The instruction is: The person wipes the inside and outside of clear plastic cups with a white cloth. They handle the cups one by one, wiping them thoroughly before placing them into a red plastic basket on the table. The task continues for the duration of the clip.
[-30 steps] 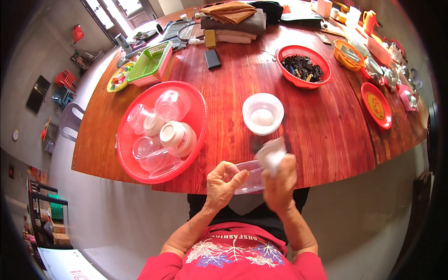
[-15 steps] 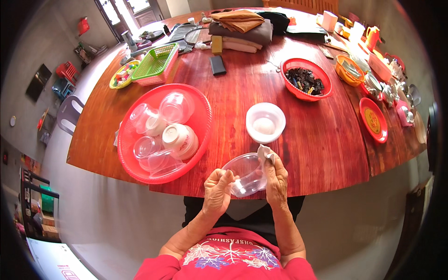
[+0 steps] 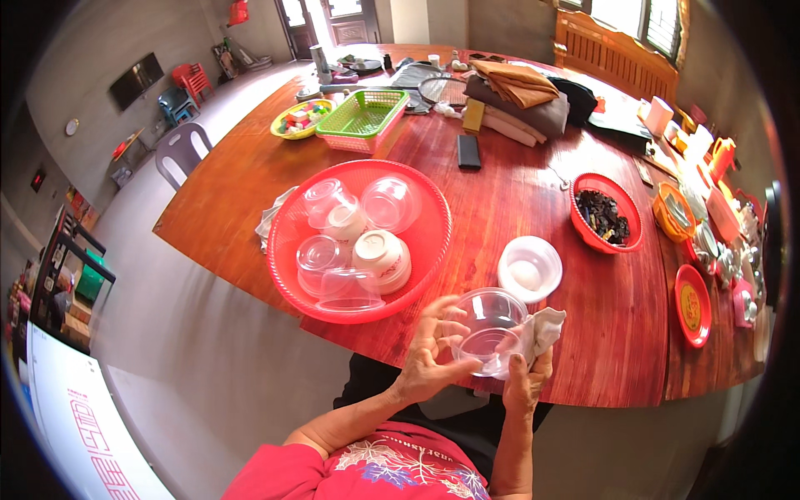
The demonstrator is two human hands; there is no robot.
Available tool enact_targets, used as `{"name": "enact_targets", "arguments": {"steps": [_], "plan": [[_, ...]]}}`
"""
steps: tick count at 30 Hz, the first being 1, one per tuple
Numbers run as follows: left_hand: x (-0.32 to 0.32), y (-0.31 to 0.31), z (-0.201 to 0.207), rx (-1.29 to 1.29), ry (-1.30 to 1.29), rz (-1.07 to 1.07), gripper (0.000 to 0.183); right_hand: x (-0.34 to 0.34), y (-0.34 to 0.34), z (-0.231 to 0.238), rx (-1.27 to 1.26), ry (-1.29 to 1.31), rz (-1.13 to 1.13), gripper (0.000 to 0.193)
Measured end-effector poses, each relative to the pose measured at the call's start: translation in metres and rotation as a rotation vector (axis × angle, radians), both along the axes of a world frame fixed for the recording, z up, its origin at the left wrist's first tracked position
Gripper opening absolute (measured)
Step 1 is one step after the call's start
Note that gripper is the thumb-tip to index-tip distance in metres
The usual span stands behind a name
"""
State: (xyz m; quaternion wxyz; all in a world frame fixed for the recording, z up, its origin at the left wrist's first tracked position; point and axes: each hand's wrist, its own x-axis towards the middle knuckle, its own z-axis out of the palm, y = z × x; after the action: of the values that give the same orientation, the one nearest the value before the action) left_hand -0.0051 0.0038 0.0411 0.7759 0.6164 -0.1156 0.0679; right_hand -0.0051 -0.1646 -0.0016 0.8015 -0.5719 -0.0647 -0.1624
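A clear plastic bowl point(image 3: 493, 310) is held up at the table's near edge, tilted on its side. Curved fingers and the thumb of my left hand point(image 3: 427, 358) grip it from the left. On the other side, my right hand point(image 3: 531, 382) is closed on a pale cloth point(image 3: 546, 328) that lies against the bowl's side. Just beyond stands a white bowl point(image 3: 509, 275) with a round whitish shape inside. To the left, a red plastic basin point(image 3: 279, 279) holds several clear plastic bowls point(image 3: 388, 205) and upside-down white printed bowls point(image 3: 382, 260).
A red basket point(image 3: 635, 240) of dark small pieces sits to the right, near an orange basket point(image 3: 664, 218) and a red tray point(image 3: 705, 327). Farther back are a green basket point(image 3: 360, 123), a yellow dish of colourful pieces point(image 3: 282, 125), a black wallet-like object point(image 3: 468, 152) and folded cloths point(image 3: 521, 104).
My view has turned left, so the table sits farther right in it. The clear bowl has been turned and raised, and my left hand has gone from pinching its rim to spanning its side.
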Motion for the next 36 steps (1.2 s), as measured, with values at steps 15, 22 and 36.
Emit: {"name": "enact_targets", "arguments": {"steps": [15,22,36], "plan": [[0.082,0.150,0.031,-0.109,0.051,0.433,0.070,0.001,0.008,-0.013,-0.081,0.267,-0.068,0.025],[0.151,0.237,0.014,0.115,0.185,0.783,0.064,0.010,0.010,-0.048,-0.405,0.161,-0.172,0.017],[0.217,0.287,-0.030,0.636,0.511,0.827,0.084,0.016,-0.009,-0.084,-0.800,0.038,-0.238,0.023]]}}
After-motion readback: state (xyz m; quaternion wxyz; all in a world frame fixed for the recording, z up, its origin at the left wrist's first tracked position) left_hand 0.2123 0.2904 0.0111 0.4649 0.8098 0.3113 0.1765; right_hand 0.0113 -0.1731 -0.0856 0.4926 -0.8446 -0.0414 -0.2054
